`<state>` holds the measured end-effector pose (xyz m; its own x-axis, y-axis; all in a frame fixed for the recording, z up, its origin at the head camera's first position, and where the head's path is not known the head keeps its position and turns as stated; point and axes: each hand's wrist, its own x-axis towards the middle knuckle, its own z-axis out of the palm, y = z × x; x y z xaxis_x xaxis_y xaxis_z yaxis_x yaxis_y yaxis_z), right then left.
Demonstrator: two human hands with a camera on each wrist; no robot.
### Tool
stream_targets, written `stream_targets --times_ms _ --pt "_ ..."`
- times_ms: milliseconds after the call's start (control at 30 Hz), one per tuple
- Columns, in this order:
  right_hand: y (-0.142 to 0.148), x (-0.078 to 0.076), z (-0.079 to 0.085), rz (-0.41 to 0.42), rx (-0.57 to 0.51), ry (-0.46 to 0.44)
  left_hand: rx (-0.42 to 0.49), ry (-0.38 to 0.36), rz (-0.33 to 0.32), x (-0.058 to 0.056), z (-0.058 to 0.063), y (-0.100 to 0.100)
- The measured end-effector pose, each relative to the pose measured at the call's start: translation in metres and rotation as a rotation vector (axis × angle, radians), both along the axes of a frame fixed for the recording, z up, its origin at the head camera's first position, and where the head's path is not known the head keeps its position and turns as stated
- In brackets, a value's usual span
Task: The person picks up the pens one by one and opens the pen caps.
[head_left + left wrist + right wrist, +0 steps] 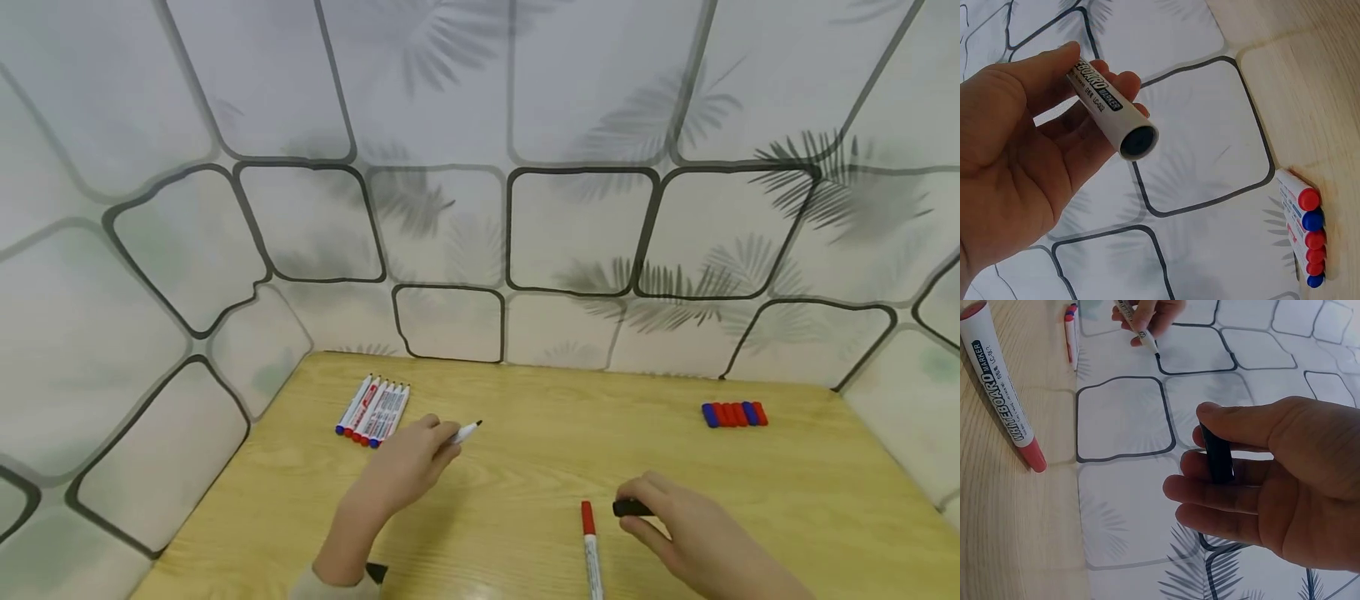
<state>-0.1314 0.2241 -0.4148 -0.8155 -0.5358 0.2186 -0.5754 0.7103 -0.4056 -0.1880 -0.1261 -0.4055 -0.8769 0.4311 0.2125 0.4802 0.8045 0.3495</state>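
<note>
My left hand (pixel 408 467) pinches an uncapped whiteboard marker (pixel 1100 103) with a white barrel. Its dark tip points right in the head view, and its dark end plug faces the left wrist camera. In my right hand (pixel 678 525) is a black marker cap (pixel 1217 453), held between thumb and fingers. The two hands are apart, both above the table. Just left of the right hand lies a capped red whiteboard marker (pixel 591 546), its red cap pointing away from me.
At the back left, several uncapped white markers (pixel 378 408) with red and blue ends lie side by side on the wooden table (pixel 525 442). A row of red and blue caps (pixel 735 414) sits at the back right. Patterned walls (pixel 450 325) enclose the table.
</note>
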Motion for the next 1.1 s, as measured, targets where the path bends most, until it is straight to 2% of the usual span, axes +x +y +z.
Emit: stream_targets --times_ms 167,367,533,767,833,967,1100 --pt "-0.001 -0.001 0.001 0.007 0.001 0.015 0.122 -0.033 0.085 -0.006 0.001 -0.012" --pt "-0.002 -0.003 0.006 0.004 0.010 0.013 0.125 -0.020 0.159 -0.019 0.013 -0.025" --pt "0.000 -0.001 0.007 -0.009 0.010 0.010 0.102 -0.029 0.179 -0.036 0.016 -0.035" --pt "0.005 0.004 0.005 -0.049 0.036 0.056 0.271 -0.124 0.177 -0.063 0.014 -0.044" --pt "0.006 0.004 0.004 -0.054 0.047 0.058 0.285 -0.143 0.185 -0.069 0.013 -0.046" --pt "0.006 0.004 0.003 -0.072 0.065 0.063 0.243 -0.175 0.190 -0.077 0.009 -0.048" --pt "0.005 0.004 0.004 -0.079 0.073 0.047 0.091 -0.158 0.180 -0.084 0.000 -0.047"
